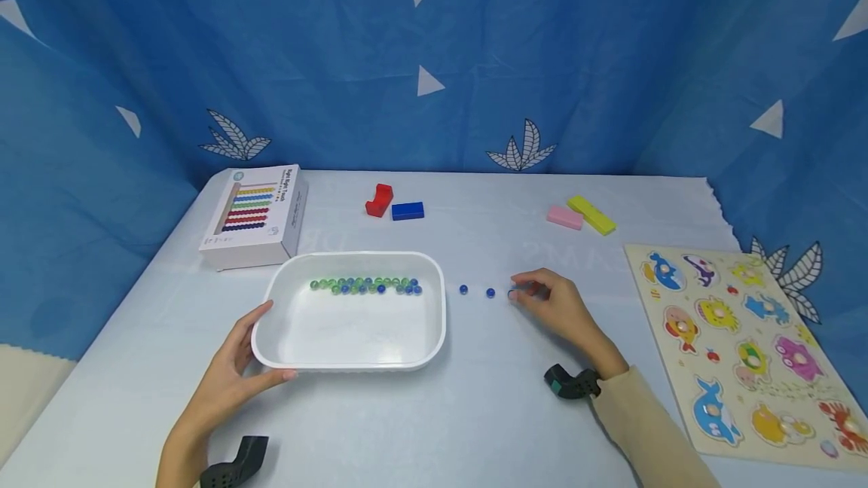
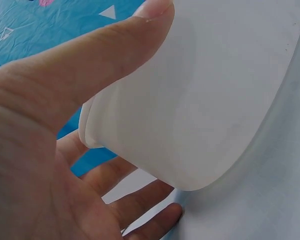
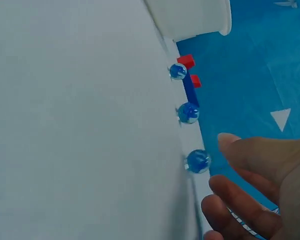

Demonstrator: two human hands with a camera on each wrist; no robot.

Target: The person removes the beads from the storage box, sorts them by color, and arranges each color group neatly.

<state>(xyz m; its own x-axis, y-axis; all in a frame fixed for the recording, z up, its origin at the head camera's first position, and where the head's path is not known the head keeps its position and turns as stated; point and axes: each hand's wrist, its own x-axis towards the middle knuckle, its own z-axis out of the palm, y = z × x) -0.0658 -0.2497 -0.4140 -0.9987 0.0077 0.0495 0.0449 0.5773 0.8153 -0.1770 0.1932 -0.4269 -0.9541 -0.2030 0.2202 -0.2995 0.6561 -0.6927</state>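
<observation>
A white tray (image 1: 353, 345) holds a band of green and blue glass marbles (image 1: 362, 286) along its far side. My left hand (image 1: 233, 371) holds the tray's near left corner, thumb on the front wall (image 2: 190, 100) and fingers around the left side. To the tray's right, three blue marbles stand on the table in a row: one nearest the tray (image 1: 464, 290), a middle one (image 1: 490, 293) and a third (image 3: 197, 161). My right hand (image 1: 559, 307) is at that third marble, which lies just off the parted thumb and fingertips in the right wrist view.
Behind the tray are an abacus box (image 1: 258, 217), a red block (image 1: 380, 200) and a blue block (image 1: 408, 211). Pink (image 1: 565, 217) and yellow (image 1: 591, 215) blocks lie at the back right. A sea-animal puzzle board (image 1: 728, 345) covers the right side. A blue curtain (image 1: 468, 59) hangs behind.
</observation>
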